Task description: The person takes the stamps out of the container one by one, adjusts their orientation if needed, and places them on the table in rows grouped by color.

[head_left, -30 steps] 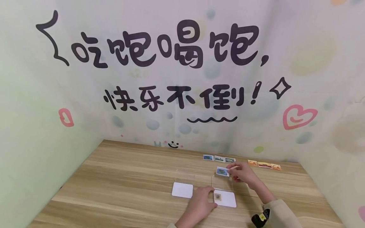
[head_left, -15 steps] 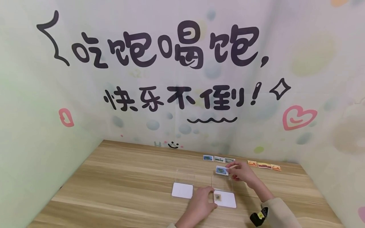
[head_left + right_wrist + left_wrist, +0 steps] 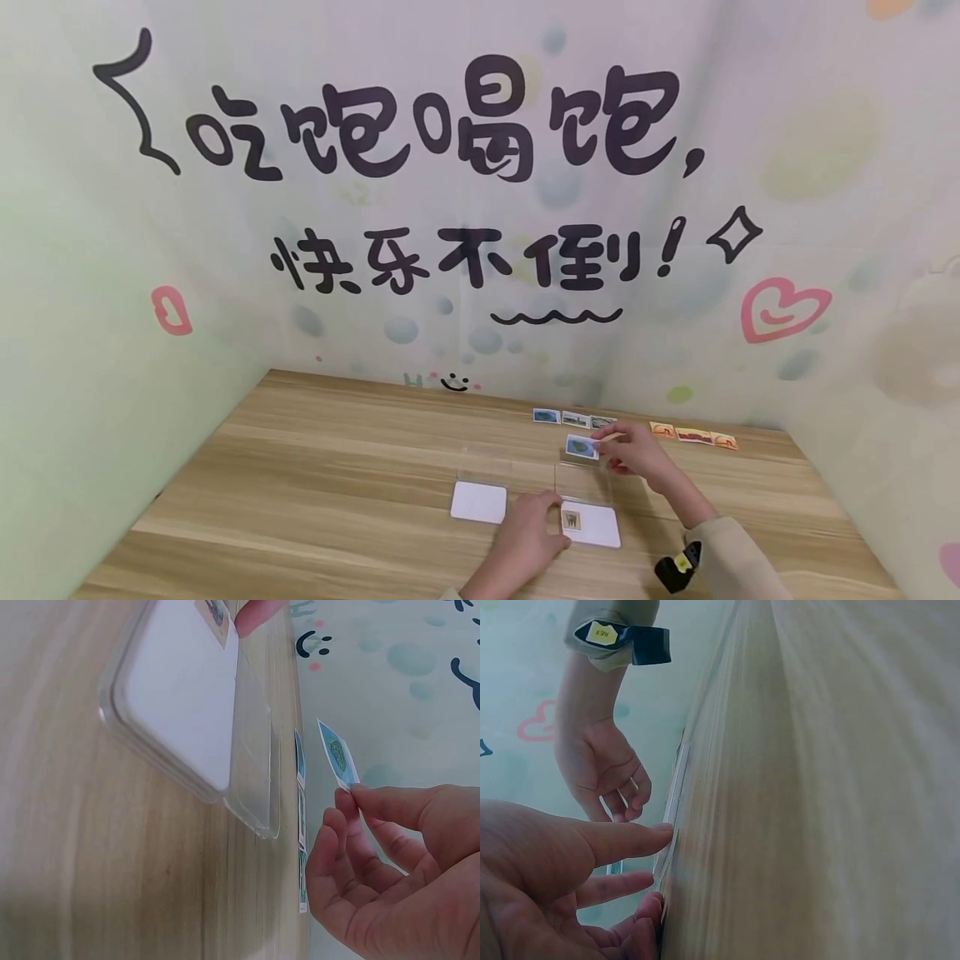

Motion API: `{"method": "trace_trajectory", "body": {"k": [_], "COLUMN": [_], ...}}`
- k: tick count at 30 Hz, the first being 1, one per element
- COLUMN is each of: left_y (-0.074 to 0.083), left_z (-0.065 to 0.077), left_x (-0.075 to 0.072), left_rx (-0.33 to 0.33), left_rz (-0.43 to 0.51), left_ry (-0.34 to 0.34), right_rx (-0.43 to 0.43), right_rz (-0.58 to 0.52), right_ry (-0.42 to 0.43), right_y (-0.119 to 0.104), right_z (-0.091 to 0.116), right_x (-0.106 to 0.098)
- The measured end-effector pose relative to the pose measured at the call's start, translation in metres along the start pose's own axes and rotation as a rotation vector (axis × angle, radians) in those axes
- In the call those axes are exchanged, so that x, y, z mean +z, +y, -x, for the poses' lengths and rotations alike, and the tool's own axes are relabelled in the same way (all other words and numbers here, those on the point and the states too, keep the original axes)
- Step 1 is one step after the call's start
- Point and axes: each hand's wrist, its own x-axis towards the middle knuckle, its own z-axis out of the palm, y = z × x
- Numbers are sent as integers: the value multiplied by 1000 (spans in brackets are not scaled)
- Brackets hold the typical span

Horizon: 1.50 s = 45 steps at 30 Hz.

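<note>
A blue stamp with a green centre and white border in your right hand! By your left hand, a white card bearing a tan-edged stamp. Right of your right hand, stamps in orange, red and yellow. Under both, brown table with streaked grain; beyond, black lettering across a pale wall.

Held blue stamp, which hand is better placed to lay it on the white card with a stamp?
Right hand, probably: it pinches the blue stamp, while the left hand touches the clear case with that white card.
</note>
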Motion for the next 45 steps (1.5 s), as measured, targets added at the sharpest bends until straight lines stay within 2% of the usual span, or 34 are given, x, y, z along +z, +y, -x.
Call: {"method": "trace_trajectory", "body": {"k": [24,45], "left_y": [-1,-2], "left_z": [0,0], "left_x": [1,0], "left_rx": [9,5], "left_rz": [10,8], "left_ry": [-3,-1], "right_rx": [-3,31], "right_rz": [-7,17], "right_ry": [10,25], "right_y": [-2,-6], "right_z": [-9,-14], "right_x": [1,5]}}
